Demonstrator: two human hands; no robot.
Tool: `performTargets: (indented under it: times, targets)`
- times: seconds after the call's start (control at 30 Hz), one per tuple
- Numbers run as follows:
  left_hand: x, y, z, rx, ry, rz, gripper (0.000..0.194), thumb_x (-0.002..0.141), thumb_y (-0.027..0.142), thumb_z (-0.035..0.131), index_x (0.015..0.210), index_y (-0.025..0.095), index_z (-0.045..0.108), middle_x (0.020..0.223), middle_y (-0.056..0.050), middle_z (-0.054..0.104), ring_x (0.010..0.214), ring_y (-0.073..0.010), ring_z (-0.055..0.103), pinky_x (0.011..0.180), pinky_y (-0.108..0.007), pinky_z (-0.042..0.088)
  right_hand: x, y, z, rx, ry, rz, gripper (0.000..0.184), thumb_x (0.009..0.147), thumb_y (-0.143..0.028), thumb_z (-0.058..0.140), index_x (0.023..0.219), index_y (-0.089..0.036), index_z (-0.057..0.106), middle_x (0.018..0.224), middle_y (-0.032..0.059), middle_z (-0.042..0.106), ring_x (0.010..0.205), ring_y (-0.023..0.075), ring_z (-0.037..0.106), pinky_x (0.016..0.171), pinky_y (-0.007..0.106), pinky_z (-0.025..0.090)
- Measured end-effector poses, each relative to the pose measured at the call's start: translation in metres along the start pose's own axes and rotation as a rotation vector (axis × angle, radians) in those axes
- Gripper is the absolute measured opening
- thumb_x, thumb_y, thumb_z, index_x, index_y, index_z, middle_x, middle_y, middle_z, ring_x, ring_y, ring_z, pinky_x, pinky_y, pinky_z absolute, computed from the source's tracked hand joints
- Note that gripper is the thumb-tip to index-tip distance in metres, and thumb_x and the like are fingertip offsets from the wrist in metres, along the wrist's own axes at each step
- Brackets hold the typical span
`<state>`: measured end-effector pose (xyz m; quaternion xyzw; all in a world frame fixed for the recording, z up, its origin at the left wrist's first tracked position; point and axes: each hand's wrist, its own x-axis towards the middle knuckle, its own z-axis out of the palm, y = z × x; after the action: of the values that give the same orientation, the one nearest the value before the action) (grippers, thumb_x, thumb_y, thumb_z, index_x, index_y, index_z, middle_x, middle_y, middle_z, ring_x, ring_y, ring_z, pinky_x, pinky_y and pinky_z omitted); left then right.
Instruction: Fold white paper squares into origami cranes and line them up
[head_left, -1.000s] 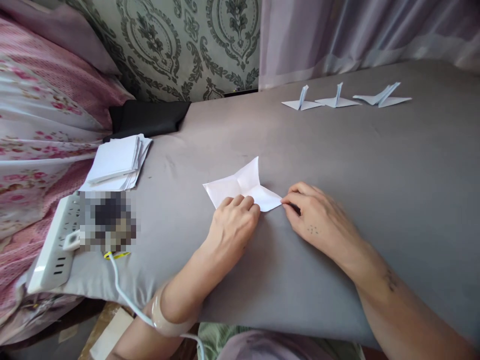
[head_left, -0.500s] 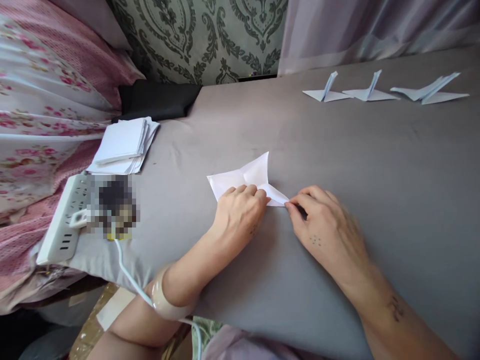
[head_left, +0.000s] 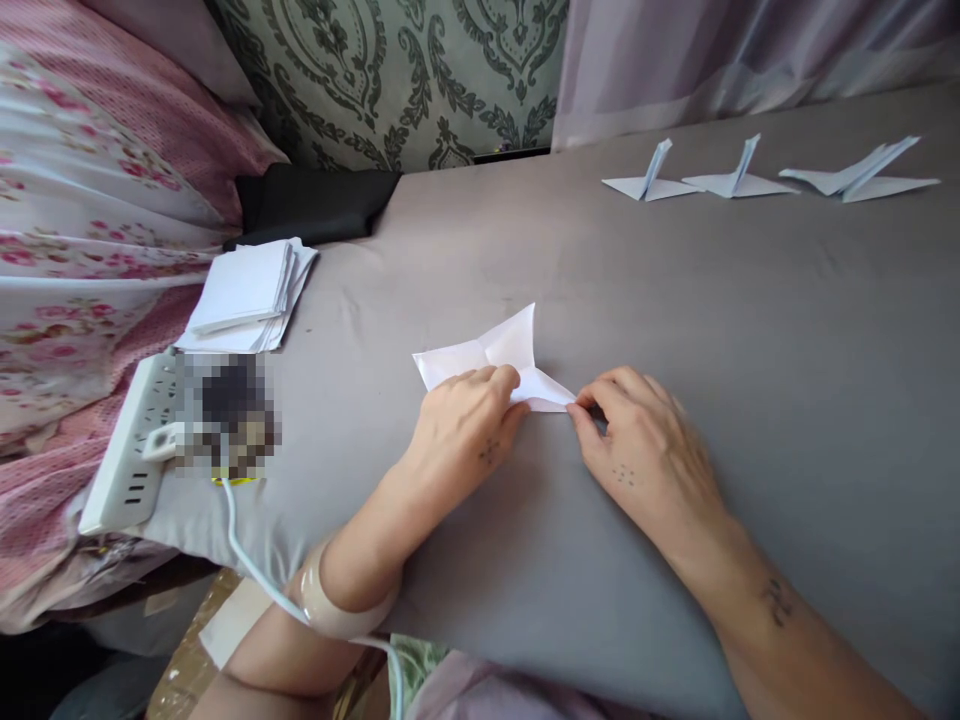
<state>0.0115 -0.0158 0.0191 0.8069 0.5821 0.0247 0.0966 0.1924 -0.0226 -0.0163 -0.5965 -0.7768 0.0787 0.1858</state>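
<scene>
A partly folded white sheet of paper [head_left: 510,340] lies on the grey cloth, with creases running through it and one point sticking up at the back. My left hand [head_left: 469,415] rests over its near left part, fingers curled and thumb against the near edge; the fingertips under the hand are hidden. Between the thumb and forefinger of my right hand [head_left: 637,430] is the paper's right corner, pinched close to the cloth.
Three folded paper figures [head_left: 739,180] stand in a row at the back right. On the left are a stack of white paper [head_left: 244,285], a black folded item [head_left: 315,200] and a white power strip [head_left: 127,445], its cable [head_left: 251,560] passing by my left forearm.
My left hand has shifted slightly left along the paper, its thumb now more visible. My right hand keeps its pinch on the right corner.
</scene>
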Motion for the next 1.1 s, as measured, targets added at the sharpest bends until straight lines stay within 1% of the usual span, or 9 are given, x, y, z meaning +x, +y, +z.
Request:
performTargets:
  times: [0.1,0.2,0.33,0.47,0.57,0.73,0.93,1.03,1.1]
  targets:
    - [-0.003,-0.014,-0.003,-0.222,0.01,-0.046,0.016,0.089,0.031,0.055,0.1,0.02,0.059,0.096,-0.003,0.068,0.081,-0.0169,0.061,0.066,-0.026,0.041,0.002,0.0,0.002,0.067,0.021,-0.028,0.011,0.089,-0.016,0.051,0.085,-0.021,0.06,0.092,0.0058,0.062,0.087,0.0213,0.053,0.072,0.034,0.039]
    - [-0.004,-0.025,-0.007,-0.418,-0.005,-0.106,0.014,0.084,0.032,0.06,0.089,0.02,0.064,0.09,-0.001,0.068,0.074,-0.0141,0.059,0.066,-0.025,0.042,0.003,0.0,0.004,0.149,0.004,-0.08,0.019,0.089,-0.009,0.046,0.086,-0.021,0.061,0.09,0.0051,0.063,0.087,0.0205,0.053,0.073,0.033,0.04]
    - [-0.003,-0.033,-0.01,-0.597,0.032,-0.102,0.02,0.083,0.036,0.06,0.086,0.018,0.066,0.08,0.0,0.066,0.07,-0.0126,0.055,0.064,-0.023,0.04,0.002,-0.001,0.005,0.201,-0.029,-0.111,0.027,0.089,-0.005,0.042,0.09,-0.02,0.063,0.09,0.0048,0.064,0.089,0.0202,0.053,0.074,0.032,0.04]
    - [0.0,-0.038,-0.006,-0.599,0.056,-0.17,0.025,0.082,0.039,0.06,0.091,0.018,0.068,0.066,0.003,0.057,0.059,-0.0107,0.046,0.056,-0.023,0.034,0.0,-0.003,0.005,0.208,-0.019,-0.13,0.03,0.088,-0.002,0.039,0.091,-0.02,0.062,0.09,0.0046,0.064,0.089,0.0199,0.054,0.074,0.031,0.04]
    - [0.002,-0.041,-0.003,-0.616,0.075,-0.177,0.025,0.08,0.038,0.061,0.095,0.018,0.067,0.062,0.004,0.051,0.058,-0.0108,0.044,0.056,-0.023,0.034,-0.002,-0.006,0.005,0.194,-0.011,-0.153,0.03,0.087,-0.001,0.038,0.094,-0.02,0.061,0.092,0.0047,0.063,0.089,0.0197,0.054,0.074,0.03,0.04]
    - [0.005,-0.047,-0.001,-0.646,0.072,-0.171,0.018,0.082,0.031,0.055,0.074,0.015,0.057,0.063,0.004,0.046,0.059,-0.0097,0.039,0.055,-0.022,0.03,-0.003,-0.011,0.004,0.142,-0.016,-0.146,0.025,0.088,-0.002,0.04,0.089,-0.019,0.058,0.089,0.0043,0.06,0.083,0.0192,0.052,0.07,0.03,0.039]
    - [0.005,-0.053,-0.001,-0.644,0.087,-0.157,0.028,0.085,0.029,0.048,0.062,0.017,0.039,0.06,0.005,0.03,0.056,-0.0083,0.029,0.051,-0.023,0.022,-0.002,-0.01,0.004,0.162,-0.119,-0.19,0.034,0.088,0.0,0.037,0.09,-0.021,0.063,0.097,0.0049,0.063,0.093,0.019,0.053,0.071,0.029,0.042]
    - [0.002,-0.054,-0.005,-0.674,0.064,-0.134,0.026,0.087,0.029,0.046,0.064,0.017,0.042,0.06,0.005,0.031,0.056,-0.0085,0.029,0.052,-0.023,0.024,-0.003,-0.011,0.005,0.132,-0.131,-0.207,0.036,0.087,0.002,0.037,0.091,-0.02,0.066,0.1,0.0057,0.063,0.095,0.0195,0.053,0.072,0.03,0.043]
    - [0.001,-0.056,-0.007,-0.718,0.039,-0.099,0.022,0.088,0.028,0.045,0.071,0.015,0.051,0.062,0.004,0.038,0.059,-0.0092,0.035,0.055,-0.023,0.029,-0.005,-0.012,0.005,0.113,-0.123,-0.225,0.037,0.086,0.002,0.037,0.09,-0.02,0.067,0.101,0.0061,0.063,0.096,0.0197,0.053,0.073,0.031,0.044]
